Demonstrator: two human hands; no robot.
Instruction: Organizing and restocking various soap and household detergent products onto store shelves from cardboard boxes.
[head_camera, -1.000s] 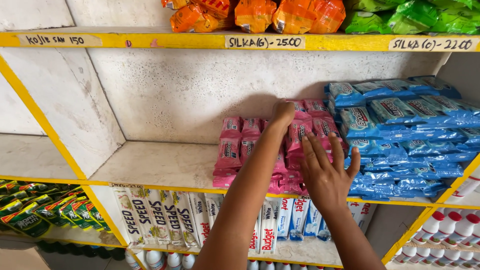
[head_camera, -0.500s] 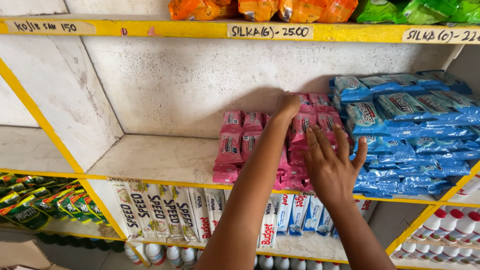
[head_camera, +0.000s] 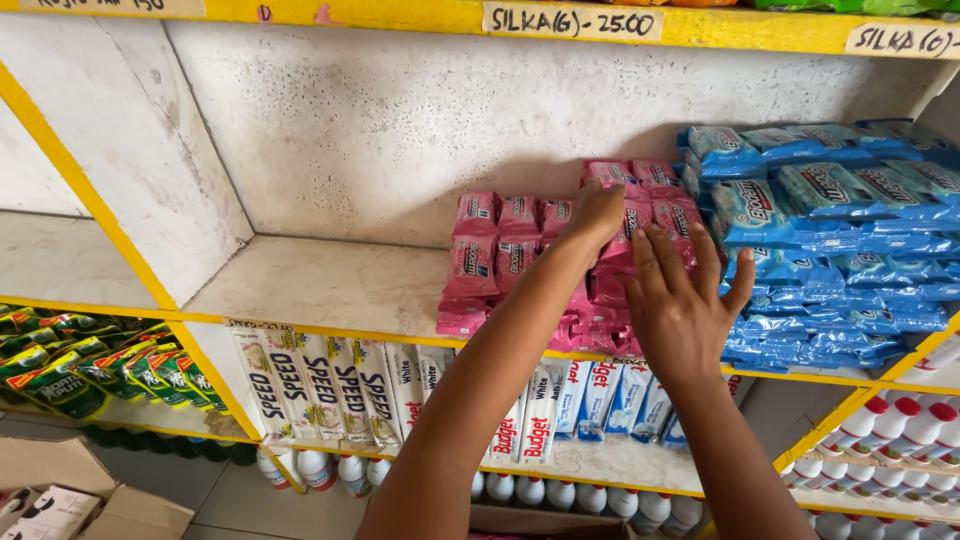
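The left hand (head_camera: 592, 215) was stretched out to the stacks of pink packets (head_camera: 500, 255) on the middle shelf (head_camera: 320, 285), its fingers curled over the top of the rear pink stack near the back wall (head_camera: 400, 120). Whether a packet was actually pinched between those fingers could not be told, since the fingertips were hidden behind the hand. The right hand (head_camera: 680, 310) was held flat and open, fingers spread apart, with the palm pressed against the front of the pink packets at the right end of the stack. Nothing was clamped in it.

The pink packets were piled in several columns toward the right of the shelf, just beside a larger heap of blue packets (head_camera: 830, 240), which they touched. The left part of the shelf board was bare concrete edged in yellow.

On the shelf below, upright white sachets (head_camera: 330, 380) and blue-and-white sachets (head_camera: 600, 395) were lined up. Green packets (head_camera: 70, 360) were seen at the far left, white bottles with red caps (head_camera: 880, 430) at the lower right, and a cardboard box (head_camera: 90, 500) on the floor.
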